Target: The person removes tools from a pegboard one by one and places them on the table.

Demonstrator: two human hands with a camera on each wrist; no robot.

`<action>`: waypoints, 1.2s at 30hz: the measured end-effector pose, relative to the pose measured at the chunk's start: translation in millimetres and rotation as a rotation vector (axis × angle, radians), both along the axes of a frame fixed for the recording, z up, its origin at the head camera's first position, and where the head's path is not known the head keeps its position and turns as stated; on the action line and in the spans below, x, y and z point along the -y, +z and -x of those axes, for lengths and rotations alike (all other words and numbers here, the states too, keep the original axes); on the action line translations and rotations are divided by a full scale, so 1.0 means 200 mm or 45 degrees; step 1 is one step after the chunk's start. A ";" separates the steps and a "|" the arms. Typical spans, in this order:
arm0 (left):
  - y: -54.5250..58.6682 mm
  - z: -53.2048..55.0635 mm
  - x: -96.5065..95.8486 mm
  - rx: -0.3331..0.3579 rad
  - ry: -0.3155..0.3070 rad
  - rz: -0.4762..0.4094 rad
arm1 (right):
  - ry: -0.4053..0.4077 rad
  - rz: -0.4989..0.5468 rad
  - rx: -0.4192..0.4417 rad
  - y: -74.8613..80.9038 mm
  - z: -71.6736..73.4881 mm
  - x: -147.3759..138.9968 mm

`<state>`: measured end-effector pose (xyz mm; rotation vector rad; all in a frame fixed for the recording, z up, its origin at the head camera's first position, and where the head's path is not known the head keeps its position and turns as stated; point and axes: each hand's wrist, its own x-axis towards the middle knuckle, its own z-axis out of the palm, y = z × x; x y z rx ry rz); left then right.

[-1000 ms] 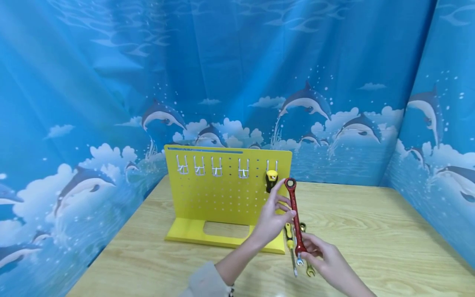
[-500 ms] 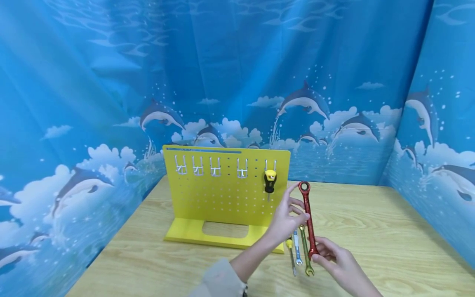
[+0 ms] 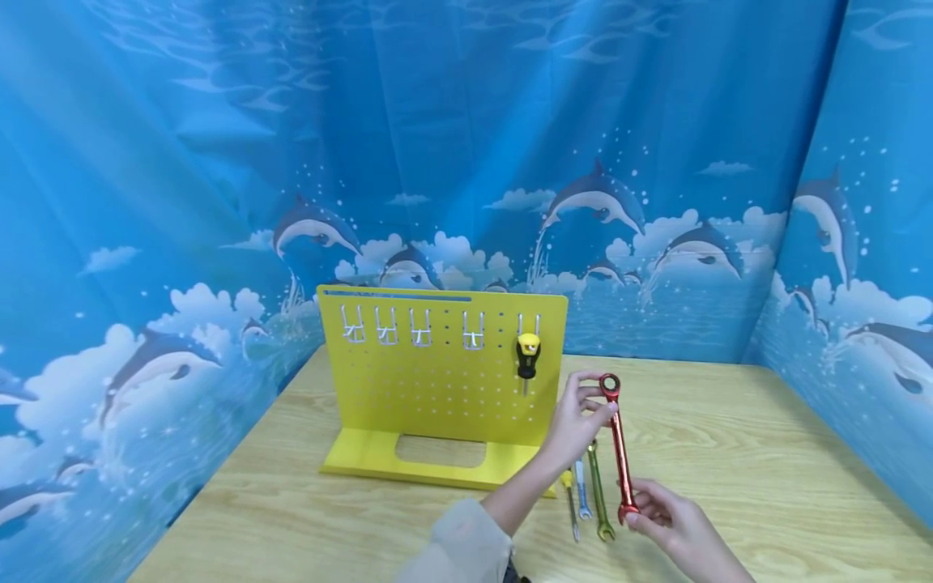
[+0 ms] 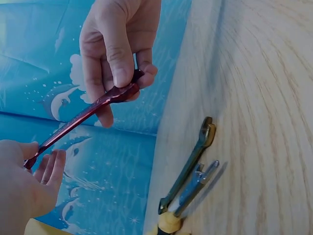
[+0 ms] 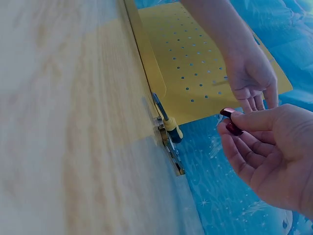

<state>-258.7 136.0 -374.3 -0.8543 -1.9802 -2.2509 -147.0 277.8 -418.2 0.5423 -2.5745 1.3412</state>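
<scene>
A shiny red combination wrench (image 3: pixel 620 453) is held up between both hands, its ring end at the top and its open end at the bottom. Near the ring, my left hand (image 3: pixel 576 425) pinches it between thumb and fingers. My right hand (image 3: pixel 674 526) grips the open end, thumb on top, as the left wrist view also shows. Below on the table lie a green-gold wrench (image 3: pixel 599 494), a blue-silver wrench (image 3: pixel 582 490) and a yellow-handled screwdriver (image 3: pixel 572 506), side by side and partly hidden by the left hand.
A yellow pegboard (image 3: pixel 437 380) stands to the left on the wooden table (image 3: pixel 765 470). It carries several metal hooks (image 3: pixel 420 328); a short yellow-and-black screwdriver (image 3: pixel 528 356) hangs in the rightmost one. Behind is a blue dolphin-print curtain (image 3: pixel 466 146).
Both hands have carried the red wrench to the right and slightly down, away from the pegboard. The left fingers now pinch it closer to the ring. More of the tools on the table shows.
</scene>
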 end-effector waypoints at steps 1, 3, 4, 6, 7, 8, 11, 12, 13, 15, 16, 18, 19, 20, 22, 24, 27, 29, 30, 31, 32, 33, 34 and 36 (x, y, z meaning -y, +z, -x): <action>-0.01 0.01 -0.01 -0.007 0.014 0.008 | 0.007 0.003 0.014 -0.01 0.00 -0.01; -0.04 0.03 -0.03 -0.021 0.038 0.032 | 0.031 0.009 -0.013 -0.03 0.01 -0.02; -0.05 0.04 -0.04 -0.024 0.045 0.046 | 0.039 0.015 -0.035 -0.04 0.01 -0.02; -0.08 0.06 -0.05 -0.051 0.058 0.096 | 0.046 0.015 -0.095 -0.07 0.01 -0.03; -0.09 0.06 -0.06 -0.067 0.061 0.124 | 0.045 0.013 -0.110 -0.08 0.01 -0.03; -0.10 0.07 -0.06 -0.082 0.067 0.160 | 0.038 0.006 -0.118 -0.08 0.01 -0.03; -0.14 0.09 -0.06 -0.159 0.105 0.318 | -0.017 -0.027 -0.052 -0.10 0.01 -0.04; -0.15 0.10 -0.07 -0.184 0.116 0.366 | -0.032 -0.041 -0.022 -0.10 0.01 -0.04; -0.17 0.10 -0.06 -0.204 0.125 0.410 | -0.044 -0.053 0.008 -0.11 0.01 -0.04; -0.19 0.11 -0.06 -0.235 0.143 0.490 | -0.052 -0.068 0.045 -0.11 0.01 -0.05; -0.20 0.11 -0.06 -0.243 0.148 0.520 | -0.045 -0.071 0.045 -0.12 0.01 -0.05; -0.22 0.12 -0.06 -0.244 0.155 0.565 | -0.018 -0.061 0.026 -0.13 0.01 -0.05; -0.23 0.12 -0.05 -0.243 0.162 0.593 | -0.004 -0.050 0.019 -0.14 0.01 -0.05; -0.24 0.12 -0.05 -0.237 0.163 0.618 | 0.015 -0.040 0.013 -0.15 0.01 -0.06; -0.26 0.13 -0.05 -0.226 0.157 0.663 | 0.043 -0.024 0.002 -0.16 0.02 -0.06; -0.28 0.13 -0.04 -0.219 0.150 0.710 | 0.058 -0.015 0.014 -0.17 0.02 -0.06; -0.31 0.14 -0.03 -0.217 0.136 0.768 | 0.039 -0.029 0.041 -0.18 0.02 -0.06; -0.32 0.15 -0.03 -0.225 0.126 0.792 | 0.026 -0.037 0.064 -0.18 0.03 -0.07; -0.32 0.15 -0.02 -0.228 0.119 0.799 | 0.022 -0.041 0.070 -0.18 0.03 -0.07; -0.33 0.15 -0.02 -0.234 0.114 0.811 | 0.023 -0.041 0.076 -0.18 0.03 -0.07; -0.34 0.16 -0.02 -0.238 0.112 0.822 | 0.026 -0.038 0.082 -0.19 0.03 -0.07; -0.34 0.16 -0.02 -0.246 0.110 0.835 | 0.029 -0.037 0.088 -0.19 0.03 -0.07; -0.35 0.16 -0.02 -0.252 0.110 0.849 | 0.038 -0.035 0.093 -0.19 0.03 -0.08; -0.36 0.17 -0.02 -0.256 0.105 0.877 | 0.049 -0.032 0.107 -0.20 0.03 -0.08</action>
